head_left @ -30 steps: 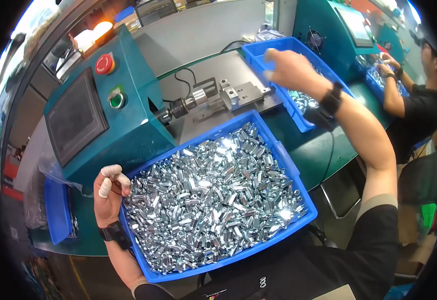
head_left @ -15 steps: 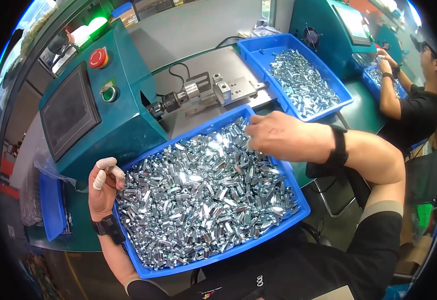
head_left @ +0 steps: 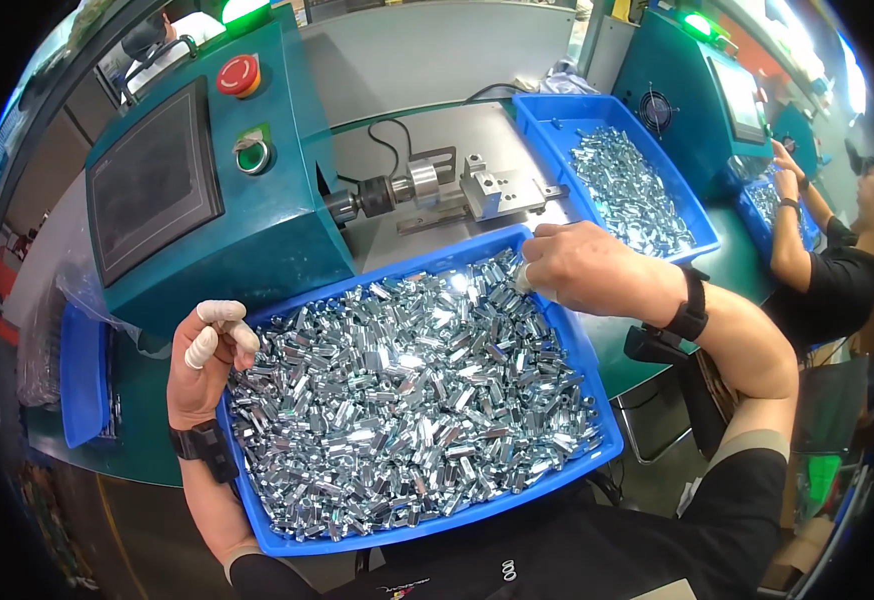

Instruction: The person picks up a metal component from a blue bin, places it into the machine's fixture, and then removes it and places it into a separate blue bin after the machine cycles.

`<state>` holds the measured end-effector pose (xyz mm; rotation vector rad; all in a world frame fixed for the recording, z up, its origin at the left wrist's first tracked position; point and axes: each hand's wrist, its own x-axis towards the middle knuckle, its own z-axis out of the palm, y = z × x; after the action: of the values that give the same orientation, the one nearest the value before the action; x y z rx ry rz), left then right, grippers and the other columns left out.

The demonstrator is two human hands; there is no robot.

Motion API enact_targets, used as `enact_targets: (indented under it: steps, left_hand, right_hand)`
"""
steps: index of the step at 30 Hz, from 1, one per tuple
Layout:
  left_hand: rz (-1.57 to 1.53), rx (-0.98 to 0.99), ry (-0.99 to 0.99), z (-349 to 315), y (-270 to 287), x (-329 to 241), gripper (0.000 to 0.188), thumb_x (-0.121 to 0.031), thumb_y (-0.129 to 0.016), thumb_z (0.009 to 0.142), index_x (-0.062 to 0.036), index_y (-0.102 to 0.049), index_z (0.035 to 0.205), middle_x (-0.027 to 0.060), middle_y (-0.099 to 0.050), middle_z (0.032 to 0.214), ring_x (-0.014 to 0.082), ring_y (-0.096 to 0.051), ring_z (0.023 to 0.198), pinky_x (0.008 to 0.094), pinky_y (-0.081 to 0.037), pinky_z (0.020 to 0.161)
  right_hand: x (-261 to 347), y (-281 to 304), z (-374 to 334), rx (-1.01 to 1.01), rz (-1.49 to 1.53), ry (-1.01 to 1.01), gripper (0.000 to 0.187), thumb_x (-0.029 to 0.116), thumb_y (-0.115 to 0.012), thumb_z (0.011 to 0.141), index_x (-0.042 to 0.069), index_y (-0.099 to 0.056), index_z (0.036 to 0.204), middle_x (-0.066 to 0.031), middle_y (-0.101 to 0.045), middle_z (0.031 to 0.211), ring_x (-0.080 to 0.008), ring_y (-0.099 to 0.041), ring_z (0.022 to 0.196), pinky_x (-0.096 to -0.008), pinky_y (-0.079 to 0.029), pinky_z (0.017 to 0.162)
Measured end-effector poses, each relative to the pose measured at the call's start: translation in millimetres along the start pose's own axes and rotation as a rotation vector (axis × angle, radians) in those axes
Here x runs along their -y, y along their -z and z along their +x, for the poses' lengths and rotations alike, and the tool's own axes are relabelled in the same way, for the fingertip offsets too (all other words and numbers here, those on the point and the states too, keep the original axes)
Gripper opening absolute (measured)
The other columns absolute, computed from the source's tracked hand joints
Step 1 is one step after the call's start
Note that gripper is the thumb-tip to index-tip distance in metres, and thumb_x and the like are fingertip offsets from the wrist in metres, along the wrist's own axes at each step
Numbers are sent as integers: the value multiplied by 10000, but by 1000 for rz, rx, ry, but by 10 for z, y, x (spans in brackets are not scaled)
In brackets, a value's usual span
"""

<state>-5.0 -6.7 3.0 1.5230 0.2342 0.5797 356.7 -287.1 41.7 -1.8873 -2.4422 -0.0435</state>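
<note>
Where the long hex nuts (head_left: 397, 410) lie heaped, they fill a blue tray (head_left: 579, 350) standing in front of the person's body. Each looks light, hard and rigid, probably slick on its bright faces and hardly fragile; two opposite flats near mid-length seem the best hold, while the full tray must be heavy. Their long axes point every way, some flat, some tipped on end.

At the tray's left edge, the left hand (head_left: 200, 375) is curled, white covers on its fingertips; whether it encloses a nut cannot be told. The right hand (head_left: 597, 270) is over the far right corner, fingers drawn together and turned down, their grip hidden.

Beyond, a teal machine's drill chuck (head_left: 375, 197) points rightward to a metal fixture (head_left: 487, 192). Farther right, a second blue tray (head_left: 545, 135) holds more nuts on the green worktop (head_left: 152, 425), near a seated co-worker (head_left: 847, 270).
</note>
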Motion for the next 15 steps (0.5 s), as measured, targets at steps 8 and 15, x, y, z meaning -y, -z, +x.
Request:
enact_targets:
  steps: [8,15]
  left_hand:
    - [10,-4,23,19,-11,42,506,-456,-601,946,2,-572,1158,81,-581,759,131,-514,640,249,-433,590]
    - [-6,-3,40,27,-10,7,496,-444,-616,940,1,-582,1156,90,-617,795,134,-543,661,257,-454,599]
  right_hand:
    - [-147,-31,196,-298,568,-158,77,-7,-689,781,25,-681,850,-100,-644,799,-317,-630,804,-401,-513,725]
    - [-123,-144,185,-292,506,-159,164,20,-705,790,32,-701,954,-112,-627,824,-318,-635,799,-417,-517,729]
